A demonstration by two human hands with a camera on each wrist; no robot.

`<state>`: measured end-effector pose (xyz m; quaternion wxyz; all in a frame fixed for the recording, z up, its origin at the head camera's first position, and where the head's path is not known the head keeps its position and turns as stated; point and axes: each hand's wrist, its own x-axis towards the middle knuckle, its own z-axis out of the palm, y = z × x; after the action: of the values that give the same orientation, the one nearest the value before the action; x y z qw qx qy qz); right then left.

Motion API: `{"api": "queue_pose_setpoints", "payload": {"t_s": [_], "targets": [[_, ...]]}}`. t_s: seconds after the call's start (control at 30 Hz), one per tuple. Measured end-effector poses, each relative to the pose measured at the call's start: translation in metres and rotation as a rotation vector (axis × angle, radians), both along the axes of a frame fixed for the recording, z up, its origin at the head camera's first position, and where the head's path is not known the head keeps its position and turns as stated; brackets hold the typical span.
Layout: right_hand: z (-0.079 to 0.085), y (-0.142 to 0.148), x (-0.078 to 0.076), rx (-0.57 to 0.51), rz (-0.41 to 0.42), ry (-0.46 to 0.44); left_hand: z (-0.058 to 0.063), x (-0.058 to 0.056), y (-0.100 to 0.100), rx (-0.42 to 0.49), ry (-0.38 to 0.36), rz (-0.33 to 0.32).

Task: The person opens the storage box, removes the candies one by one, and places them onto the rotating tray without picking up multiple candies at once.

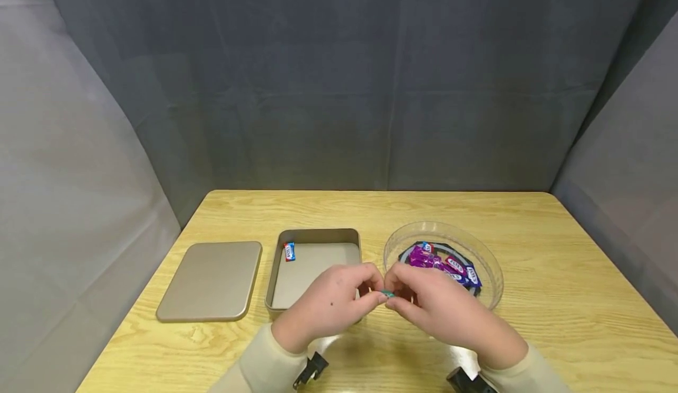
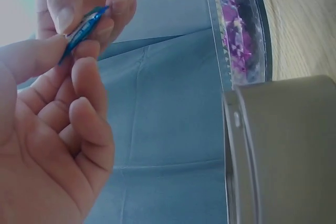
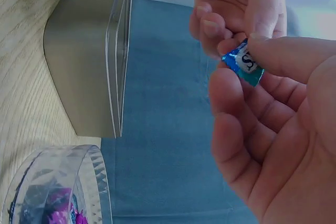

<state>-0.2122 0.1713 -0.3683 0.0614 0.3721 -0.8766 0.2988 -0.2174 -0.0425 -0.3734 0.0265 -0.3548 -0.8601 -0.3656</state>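
Between my two hands is a small wrapped candy (image 3: 244,62) in a blue and teal wrapper with light lettering. My left hand (image 1: 339,296) pinches one end of it with thumb and fingertips. The other end is pinched by my right hand (image 1: 439,305). In the head view only a teal sliver of the candy shows between the fingertips. Both hands are above the table, in front of an open metal tin (image 1: 312,272) and a clear round bowl (image 1: 495,275). One red and blue candy (image 1: 289,252) lies in the tin's back left corner.
Several purple and blue wrapped candies (image 1: 455,265) lie in the bowl, partly behind my right hand. A flat square metal lid (image 1: 212,281) rests on the wooden table (image 1: 556,275) left of the tin. Grey cloth (image 1: 318,87) hangs behind and at both sides.
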Motion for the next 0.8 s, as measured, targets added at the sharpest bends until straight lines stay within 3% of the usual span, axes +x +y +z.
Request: {"api": "queue_pose_setpoints", "payload": {"t_s": [0.17,0.37,0.53,0.8], "targets": [[-0.001,0.011,-0.008,0.034,-0.057,-0.012,-0.001,-0.004,-0.002,-0.003,-0.034,0.014],[-0.013,0.039,-0.038,0.113,-0.289,-0.007,-0.006,-0.013,-0.010,0.004,-0.054,0.071],[-0.024,0.070,-0.056,0.182,-0.448,-0.091,-0.010,-0.019,-0.017,-0.018,-0.058,0.117],[-0.040,0.090,-0.073,0.241,-0.521,-0.218,-0.009,-0.024,-0.026,-0.042,-0.020,0.251]]}}
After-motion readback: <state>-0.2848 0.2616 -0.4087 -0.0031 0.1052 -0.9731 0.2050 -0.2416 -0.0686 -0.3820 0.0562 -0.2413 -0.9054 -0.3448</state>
